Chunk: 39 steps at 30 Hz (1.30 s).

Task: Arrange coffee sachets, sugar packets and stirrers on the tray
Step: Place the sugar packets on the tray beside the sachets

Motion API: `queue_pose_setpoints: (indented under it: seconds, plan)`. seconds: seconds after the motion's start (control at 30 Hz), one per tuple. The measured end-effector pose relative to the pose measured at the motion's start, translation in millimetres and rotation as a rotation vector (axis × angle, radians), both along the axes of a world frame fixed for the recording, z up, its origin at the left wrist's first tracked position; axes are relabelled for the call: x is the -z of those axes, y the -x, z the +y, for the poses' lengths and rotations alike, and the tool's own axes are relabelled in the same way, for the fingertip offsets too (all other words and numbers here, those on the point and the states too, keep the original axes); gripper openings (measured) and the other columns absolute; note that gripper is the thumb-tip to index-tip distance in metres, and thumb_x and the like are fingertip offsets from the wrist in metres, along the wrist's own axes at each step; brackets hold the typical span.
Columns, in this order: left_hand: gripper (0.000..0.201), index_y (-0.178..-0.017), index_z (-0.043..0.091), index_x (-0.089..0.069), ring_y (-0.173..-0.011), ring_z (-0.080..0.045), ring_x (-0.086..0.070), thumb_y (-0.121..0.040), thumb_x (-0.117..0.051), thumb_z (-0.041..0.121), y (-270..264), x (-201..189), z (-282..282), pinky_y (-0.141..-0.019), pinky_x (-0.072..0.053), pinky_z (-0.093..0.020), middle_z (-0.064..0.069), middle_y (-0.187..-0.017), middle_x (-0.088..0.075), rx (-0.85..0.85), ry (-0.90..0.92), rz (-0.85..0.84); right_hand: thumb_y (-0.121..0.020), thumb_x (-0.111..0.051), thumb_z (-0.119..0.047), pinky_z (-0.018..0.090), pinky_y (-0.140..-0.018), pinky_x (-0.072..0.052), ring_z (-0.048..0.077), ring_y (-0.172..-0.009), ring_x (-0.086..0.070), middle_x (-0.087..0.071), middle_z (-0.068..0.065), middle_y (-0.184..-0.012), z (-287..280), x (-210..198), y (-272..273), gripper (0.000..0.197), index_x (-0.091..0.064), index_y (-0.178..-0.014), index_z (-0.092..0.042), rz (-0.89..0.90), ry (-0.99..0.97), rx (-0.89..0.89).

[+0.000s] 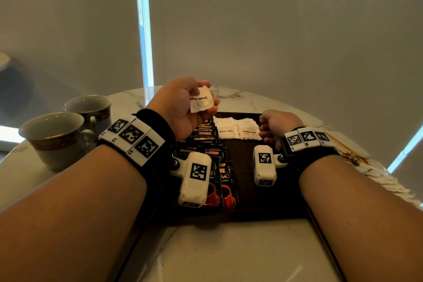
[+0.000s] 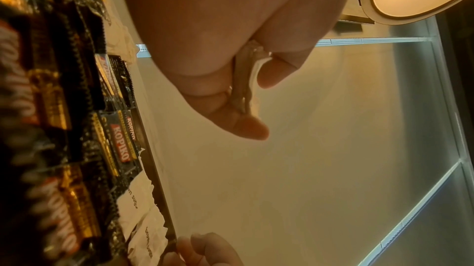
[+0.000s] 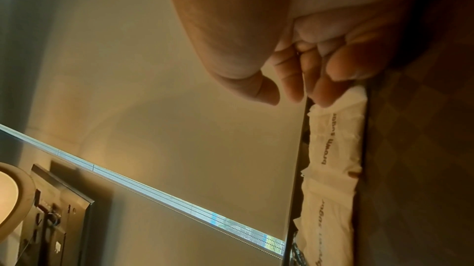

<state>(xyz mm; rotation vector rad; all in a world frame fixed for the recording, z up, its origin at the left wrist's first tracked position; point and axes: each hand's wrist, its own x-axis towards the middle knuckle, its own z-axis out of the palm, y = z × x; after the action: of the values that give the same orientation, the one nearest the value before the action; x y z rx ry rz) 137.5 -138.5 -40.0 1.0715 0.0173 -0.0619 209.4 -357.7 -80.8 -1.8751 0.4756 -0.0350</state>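
Observation:
A dark wooden tray (image 1: 263, 201) lies on the marble table in front of me. Black Kopiko coffee sachets (image 1: 206, 142) overlap in rows on its left half. Two white brown-sugar packets (image 1: 238, 130) lie side by side at its far edge. My left hand (image 1: 206, 101) is raised over the tray's far left and pinches a small stack of sugar packets (image 1: 201, 99) between thumb and fingers (image 2: 246, 128). My right hand (image 1: 266, 131) hangs over the far right. Its curled fingertips (image 3: 320, 88) touch the end of a tray packet (image 3: 333, 148), with the thumb held apart.
Two empty cups (image 1: 55, 135) (image 1: 91, 107) stand on the table left of the tray. Wooden stirrers (image 1: 348, 151) and a row of loose sugar packets (image 1: 389, 186) lie on the table to its right. The tray's near right part is bare wood.

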Motion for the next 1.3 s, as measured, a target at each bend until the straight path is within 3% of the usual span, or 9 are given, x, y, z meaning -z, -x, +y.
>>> queue_pose_setpoints:
  seconds: [0.13,0.27,0.43,0.5,0.7,0.83,1.0,1.13,1.3]
  plan:
    - [0.036,-0.119,0.006,-0.062,-0.092,-0.030,-0.070,-0.098,-0.035,-0.002,1.0,-0.8,-2.2,-0.064,-0.063,-0.029,-0.023,-0.108,-0.060,0.012,-0.036,0.020,-0.094,-0.060,-0.021,0.035,-0.070,-0.053,0.020,-0.071,-0.061,-0.063,0.008,-0.081,0.5,-10.4,2.7,0.016,-0.063,-0.087,-0.007,-0.086,-0.053,0.010]
    - [0.026,-0.116,0.015,-0.062,-0.100,-0.028,-0.071,-0.101,-0.046,0.001,1.9,-0.1,-2.0,-0.057,-0.060,-0.028,-0.018,-0.120,-0.061,0.045,-0.127,0.001,-0.095,-0.059,-0.028,0.027,-0.055,-0.047,0.016,-0.070,-0.055,-0.058,0.004,-0.083,7.8,-33.1,13.3,0.020,-0.063,-0.101,-0.009,-0.199,-0.267,-0.126]
    - [0.011,-0.106,0.014,-0.067,-0.082,-0.020,-0.064,-0.098,-0.063,0.009,2.9,-0.3,-1.1,-0.050,-0.053,-0.023,-0.012,-0.106,-0.068,-0.018,-0.171,-0.035,-0.087,-0.068,-0.049,0.024,-0.050,-0.042,0.013,-0.061,-0.054,-0.060,0.001,-0.077,31.7,-51.0,39.8,0.042,-0.063,-0.105,-0.010,-0.214,-0.286,-0.515]
    - [0.009,-0.104,0.013,-0.066,-0.076,-0.017,-0.063,-0.096,-0.065,0.011,2.2,0.7,-1.2,-0.050,-0.051,-0.022,-0.010,-0.099,-0.069,-0.037,-0.176,-0.058,-0.087,-0.071,-0.041,0.024,-0.049,-0.041,0.013,-0.061,-0.055,-0.062,0.002,-0.081,42.0,-51.7,47.1,0.040,-0.064,-0.108,-0.009,-0.232,-0.233,-0.609]
    - [0.012,-0.102,0.014,-0.063,-0.059,-0.012,-0.059,-0.093,-0.071,0.015,0.3,4.0,1.0,-0.045,-0.042,-0.021,-0.008,-0.091,-0.070,-0.053,-0.203,-0.070,-0.092,-0.065,-0.007,0.026,-0.052,-0.040,0.014,-0.059,-0.055,-0.064,0.008,-0.083,53.8,-50.4,52.5,0.025,-0.059,-0.114,0.002,-0.298,-0.246,-0.570]
    - [0.019,-0.100,0.013,-0.062,-0.058,-0.009,-0.050,-0.090,-0.074,0.024,-2.0,5.0,1.6,-0.042,-0.036,-0.018,-0.008,-0.094,-0.067,-0.014,-0.214,-0.061,-0.093,-0.058,-0.006,0.026,-0.052,-0.044,0.018,-0.065,-0.060,-0.064,0.014,-0.092,55.7,-51.3,53.4,0.028,-0.058,-0.118,0.006,-0.336,-0.289,-0.525]
    - [0.029,-0.111,0.015,-0.065,-0.063,-0.009,-0.046,-0.093,-0.069,0.036,-3.0,1.7,2.6,-0.044,-0.036,-0.019,-0.004,-0.104,-0.059,0.006,-0.186,0.021,-0.097,-0.049,-0.009,0.028,-0.052,-0.052,0.029,-0.085,-0.065,-0.063,0.012,-0.094,58.1,-51.1,51.3,0.005,-0.053,-0.095,-0.008,-0.398,-0.381,-0.474]
    - [0.024,-0.108,0.014,-0.065,-0.060,-0.009,-0.047,-0.093,-0.069,0.032,0.3,0.1,2.2,-0.047,-0.035,-0.019,-0.001,-0.091,-0.059,0.052,-0.180,0.038,-0.096,-0.057,-0.010,0.030,-0.050,-0.053,0.022,-0.073,-0.070,-0.065,0.012,-0.092,58.8,-49.3,49.9,0.007,-0.056,-0.103,-0.007,-0.420,-0.473,-0.430]
    - [0.018,-0.111,0.009,-0.065,-0.064,-0.009,-0.051,-0.095,-0.066,0.017,2.7,1.9,-1.7,-0.051,-0.040,-0.018,-0.007,-0.097,-0.061,0.103,-0.231,-0.017,-0.096,-0.059,-0.006,0.022,-0.047,-0.050,0.013,-0.061,-0.068,-0.066,0.010,-0.088,58.0,-48.4,50.8,0.008,-0.060,-0.103,-0.004,-0.461,-0.448,-0.483]
